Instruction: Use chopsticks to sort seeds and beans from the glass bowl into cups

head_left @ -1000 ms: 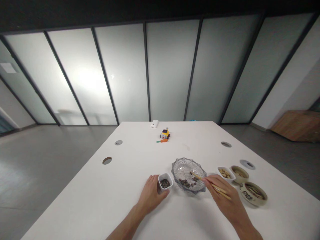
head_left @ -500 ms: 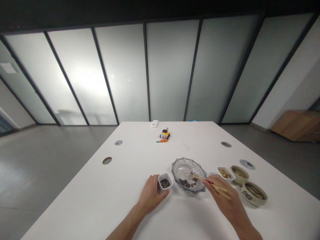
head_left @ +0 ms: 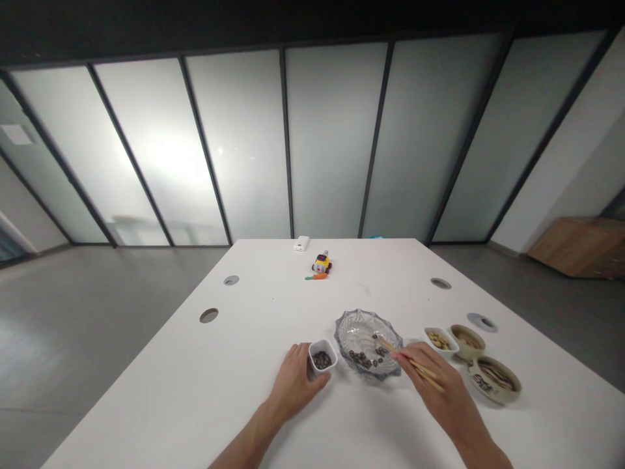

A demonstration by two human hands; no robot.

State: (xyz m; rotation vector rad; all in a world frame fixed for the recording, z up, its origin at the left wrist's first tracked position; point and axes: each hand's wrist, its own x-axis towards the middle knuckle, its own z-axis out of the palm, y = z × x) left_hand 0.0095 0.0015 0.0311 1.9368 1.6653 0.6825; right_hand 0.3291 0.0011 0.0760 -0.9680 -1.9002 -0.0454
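Note:
My left hand curls round the near left side of a small white square bowl, which holds dark beans or seeds. Just right of it stands a scalloped clear glass bowl with several dark brown beans lying mostly along its near side. In my right hand is a pair of wooden chopsticks, slanting left over the glass bowl. Their tips are at a single dark bean near the bowl's middle; whether they pinch it I cannot tell.
Right of my right hand stand a white bowl of light nuts, a beige bowl and a lettered beige bowl. Farther back lie a toy carrot, a yellow toy car and a white box-like object. Round holes pierce the tabletop.
My right hand has shifted slightly left, and the chopsticks lie closer together. A dark bean now shows at their tips. My left hand stays on the white bowl.

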